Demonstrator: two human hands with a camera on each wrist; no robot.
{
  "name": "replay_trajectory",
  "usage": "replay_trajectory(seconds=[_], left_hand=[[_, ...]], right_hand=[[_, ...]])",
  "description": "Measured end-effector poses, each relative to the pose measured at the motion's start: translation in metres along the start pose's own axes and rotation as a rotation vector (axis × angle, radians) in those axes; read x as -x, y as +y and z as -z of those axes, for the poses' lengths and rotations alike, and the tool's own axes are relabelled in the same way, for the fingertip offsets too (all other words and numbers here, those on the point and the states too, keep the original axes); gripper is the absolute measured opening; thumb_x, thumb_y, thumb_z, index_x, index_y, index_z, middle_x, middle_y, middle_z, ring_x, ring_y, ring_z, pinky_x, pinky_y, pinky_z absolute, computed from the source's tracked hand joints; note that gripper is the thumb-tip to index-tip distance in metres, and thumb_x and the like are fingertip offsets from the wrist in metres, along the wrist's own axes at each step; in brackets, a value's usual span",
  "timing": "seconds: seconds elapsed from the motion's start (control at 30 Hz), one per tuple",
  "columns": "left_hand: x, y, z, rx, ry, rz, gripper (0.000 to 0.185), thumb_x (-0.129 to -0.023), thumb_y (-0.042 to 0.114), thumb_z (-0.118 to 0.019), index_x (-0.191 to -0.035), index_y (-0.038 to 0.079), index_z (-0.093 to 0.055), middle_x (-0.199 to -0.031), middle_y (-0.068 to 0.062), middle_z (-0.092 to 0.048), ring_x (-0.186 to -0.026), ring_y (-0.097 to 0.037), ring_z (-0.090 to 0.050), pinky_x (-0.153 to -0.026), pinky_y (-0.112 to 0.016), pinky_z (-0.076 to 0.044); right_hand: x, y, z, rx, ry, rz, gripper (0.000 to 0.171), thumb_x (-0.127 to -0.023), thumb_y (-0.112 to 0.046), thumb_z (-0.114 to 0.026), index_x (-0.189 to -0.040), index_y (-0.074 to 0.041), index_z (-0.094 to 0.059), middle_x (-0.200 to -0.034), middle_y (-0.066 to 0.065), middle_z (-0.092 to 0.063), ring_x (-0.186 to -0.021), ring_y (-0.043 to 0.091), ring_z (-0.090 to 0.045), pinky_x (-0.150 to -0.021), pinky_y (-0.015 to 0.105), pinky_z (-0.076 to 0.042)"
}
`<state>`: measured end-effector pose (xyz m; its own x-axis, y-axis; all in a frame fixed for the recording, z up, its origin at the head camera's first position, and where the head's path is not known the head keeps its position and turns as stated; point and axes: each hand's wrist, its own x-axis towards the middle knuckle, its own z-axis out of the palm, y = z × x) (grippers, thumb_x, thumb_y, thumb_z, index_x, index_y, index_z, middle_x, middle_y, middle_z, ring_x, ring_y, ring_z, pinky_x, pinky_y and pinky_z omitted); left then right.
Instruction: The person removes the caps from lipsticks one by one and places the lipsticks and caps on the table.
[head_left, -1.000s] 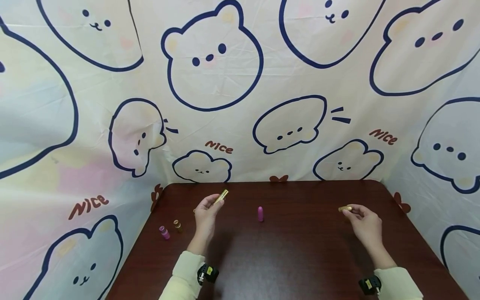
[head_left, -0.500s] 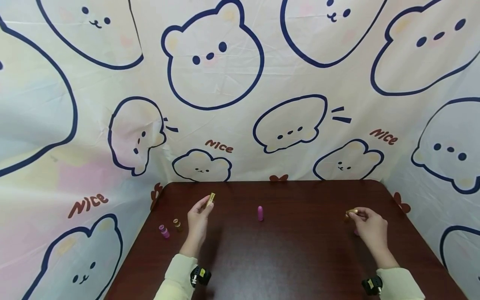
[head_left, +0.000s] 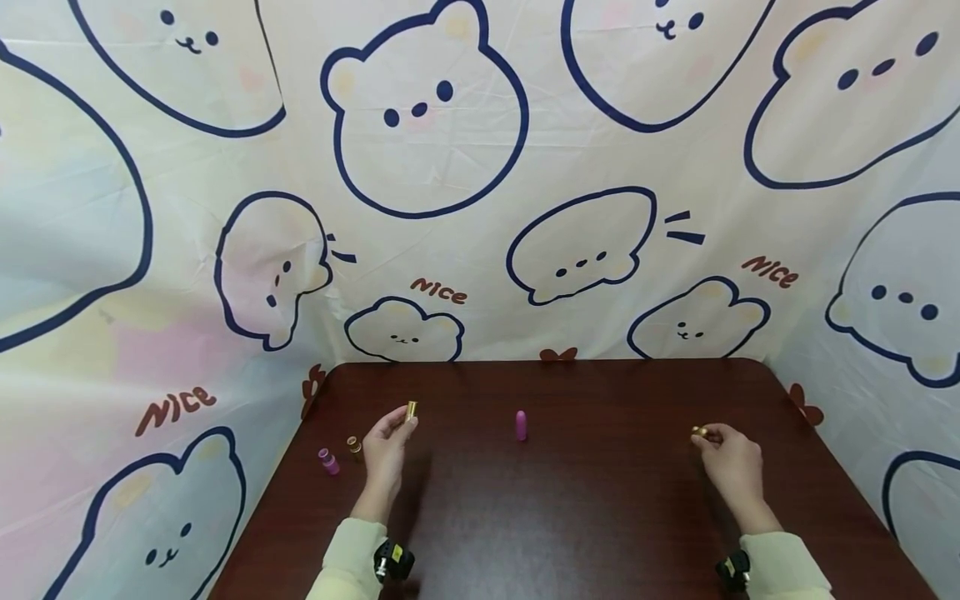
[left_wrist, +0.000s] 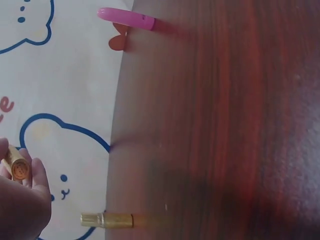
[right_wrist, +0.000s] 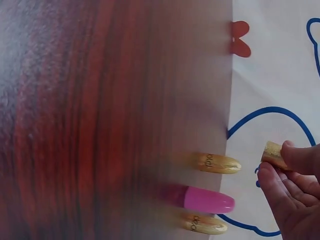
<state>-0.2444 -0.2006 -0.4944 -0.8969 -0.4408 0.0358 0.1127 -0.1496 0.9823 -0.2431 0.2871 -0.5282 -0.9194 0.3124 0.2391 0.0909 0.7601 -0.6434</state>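
Left hand (head_left: 386, 446) and right hand (head_left: 726, 460) each pinch 1 gold tube

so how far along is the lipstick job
Roughly midway, I'd guess. Done: two gold caps and a pink cap stand by the right hand. In hand: the left hand holds a gold tube, the right hand pinches a gold piece. Left: a pink piece mid-table, plus a small pink base and small gold base near the left hand.
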Motion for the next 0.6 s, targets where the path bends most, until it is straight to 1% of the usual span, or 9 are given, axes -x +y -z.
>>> replay_trajectory(seconds=[0.03,0.07,0.23,0.27,0.33,0.4,0.5,0.57,0.6], left_hand=[[0.002,0.002,0.001,-0.008,0.002,0.001,0.033,-0.086,-0.008,-0.066,-0.116,-0.017,-0.059,-0.100,-0.014,-0.067,-0.081,-0.006,-0.062,-0.069,-0.019,-0.051],[0.000,-0.002,0.002,-0.013,0.003,-0.007,0.033,-0.086,-0.008,-0.066,-0.117,-0.017,-0.059,-0.099,-0.012,-0.067,-0.081,-0.005,-0.062,-0.070,-0.018,-0.051],[-0.011,-0.027,0.009,-0.075,0.036,-0.025,0.036,-0.087,-0.007,-0.067,-0.121,-0.015,-0.058,-0.108,-0.018,-0.065,-0.084,-0.002,-0.060,-0.072,-0.014,-0.049],[-0.013,-0.032,0.011,-0.094,0.044,-0.034,0.036,-0.087,-0.006,-0.067,-0.121,-0.015,-0.058,-0.112,-0.021,-0.064,-0.085,-0.003,-0.060,-0.072,-0.013,-0.049],[-0.013,-0.034,0.013,-0.129,0.060,-0.041,0.036,-0.087,-0.007,-0.066,-0.121,-0.016,-0.058,-0.122,-0.027,-0.059,-0.087,-0.005,-0.060,-0.072,-0.011,-0.048],[-0.014,-0.037,0.016,-0.157,0.074,-0.053,0.035,-0.087,-0.008,-0.066,-0.119,-0.017,-0.058,-0.128,-0.028,-0.056,-0.088,-0.006,-0.061,-0.072,-0.010,-0.047],[-0.015,-0.041,0.019,-0.195,0.101,-0.065,0.033,-0.086,-0.008,-0.066,-0.117,-0.016,-0.060,-0.126,-0.028,-0.058,-0.085,-0.006,-0.060,-0.069,-0.010,-0.046],[-0.015,-0.044,0.021,-0.229,0.126,-0.072,0.031,-0.086,-0.007,-0.067,-0.115,-0.015,-0.062,-0.119,-0.028,-0.061,-0.080,-0.004,-0.057,-0.067,-0.010,-0.046],[-0.015,-0.045,0.022,-0.241,0.141,-0.075,0.030,-0.086,-0.006,-0.068,-0.115,-0.014,-0.062,-0.115,-0.027,-0.062,-0.079,-0.004,-0.056,-0.065,-0.011,-0.045]], right_hand=[[0.000,0.001,-0.002,0.003,-0.010,-0.005,0.024,-0.090,-0.010,-0.068,-0.104,0.010,-0.065,-0.088,0.023,-0.067,-0.074,0.034,-0.064,-0.054,0.041,-0.049],[-0.001,0.002,-0.003,0.005,-0.019,-0.010,0.025,-0.091,-0.010,-0.068,-0.105,0.010,-0.065,-0.089,0.024,-0.067,-0.074,0.034,-0.064,-0.054,0.041,-0.050],[-0.002,0.004,-0.008,0.009,-0.043,-0.017,0.029,-0.091,-0.010,-0.068,-0.108,0.012,-0.063,-0.092,0.026,-0.066,-0.075,0.036,-0.063,-0.055,0.044,-0.050],[-0.003,0.004,-0.009,0.013,-0.045,-0.015,0.029,-0.091,-0.010,-0.068,-0.108,0.013,-0.063,-0.092,0.026,-0.066,-0.076,0.037,-0.063,-0.058,0.046,-0.050],[-0.003,0.006,-0.011,0.019,-0.050,-0.010,0.030,-0.091,-0.010,-0.067,-0.109,0.014,-0.062,-0.092,0.027,-0.066,-0.077,0.039,-0.062,-0.071,0.053,-0.049],[-0.003,0.007,-0.013,0.025,-0.059,-0.011,0.031,-0.091,-0.009,-0.067,-0.110,0.014,-0.062,-0.092,0.027,-0.065,-0.078,0.040,-0.062,-0.075,0.057,-0.045],[-0.002,0.009,-0.015,0.032,-0.071,-0.017,0.031,-0.091,-0.009,-0.066,-0.110,0.015,-0.061,-0.091,0.027,-0.065,-0.073,0.036,-0.061,-0.071,0.053,-0.047],[-0.002,0.010,-0.015,0.037,-0.078,-0.019,0.030,-0.091,-0.008,-0.066,-0.109,0.015,-0.061,-0.090,0.027,-0.065,-0.068,0.032,-0.061,-0.057,0.046,-0.048],[-0.001,0.011,-0.016,0.039,-0.082,-0.020,0.030,-0.091,-0.008,-0.067,-0.109,0.015,-0.061,-0.089,0.027,-0.065,-0.066,0.031,-0.061,-0.055,0.044,-0.048]])
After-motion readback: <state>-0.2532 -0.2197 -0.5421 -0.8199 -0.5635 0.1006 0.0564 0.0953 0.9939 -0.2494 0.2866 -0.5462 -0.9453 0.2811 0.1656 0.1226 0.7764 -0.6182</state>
